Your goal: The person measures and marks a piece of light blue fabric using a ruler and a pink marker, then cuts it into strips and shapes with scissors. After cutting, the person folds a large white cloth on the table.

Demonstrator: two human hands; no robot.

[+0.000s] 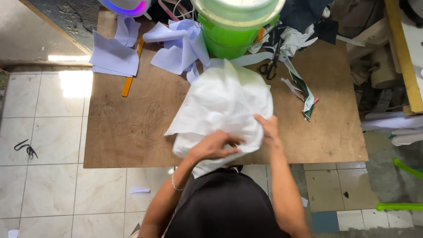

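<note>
Both hands' grips clutch white fabric point(222, 103) over a brown board point(123, 132); tiled floor point(44, 132) around.

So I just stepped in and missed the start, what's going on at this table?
A person is handling a bundle of white cloth on a brown board table. The left hand presses on its near edge; the right hand grips the cloth's right side. A green bucket, scissors and pale cloth pieces lie beyond.

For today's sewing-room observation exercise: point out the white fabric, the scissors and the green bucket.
white fabric point(224, 94): head view, on the upper middle of the crumpled sheet.
scissors point(269, 68): head view, on the black handles.
green bucket point(227, 39): head view, on its front wall below the lid.
</note>
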